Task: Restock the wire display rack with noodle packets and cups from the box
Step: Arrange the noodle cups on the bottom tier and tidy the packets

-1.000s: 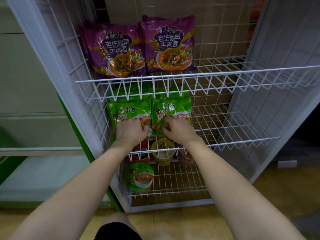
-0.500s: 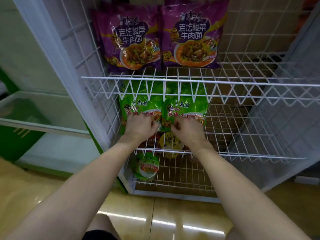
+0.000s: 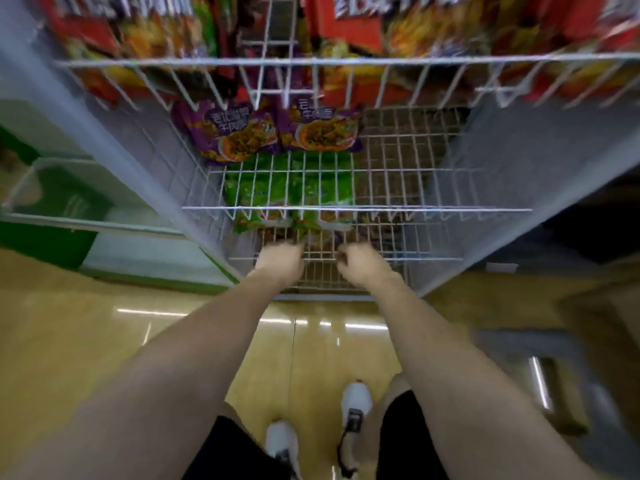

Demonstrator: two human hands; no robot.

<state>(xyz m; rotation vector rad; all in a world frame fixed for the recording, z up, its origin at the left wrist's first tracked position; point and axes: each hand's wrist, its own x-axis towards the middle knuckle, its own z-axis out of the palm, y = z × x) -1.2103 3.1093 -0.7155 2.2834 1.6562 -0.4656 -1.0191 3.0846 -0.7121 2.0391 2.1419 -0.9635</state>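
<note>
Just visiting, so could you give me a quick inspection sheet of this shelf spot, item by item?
Surface: white wire rack, shelves stacked; glossy tan floor.
Job's things: two purple noodle packets side by side; green noodle packets on the shelf below; blurred red packets on top.
Clutter: nothing seen.
Grippers: left hand and right hand at the front of the green packets' shelf, fingers curled; grip unclear.
Cables: nothing seen.
Surroundings: green-and-white cabinet at left; white shoes.

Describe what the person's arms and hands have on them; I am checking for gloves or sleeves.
Nothing covers them: the left hand and right hand are gloveless, and both forearms are bare with no sleeve in view. No watch, ring or band shows, though the picture is blurred.
</note>
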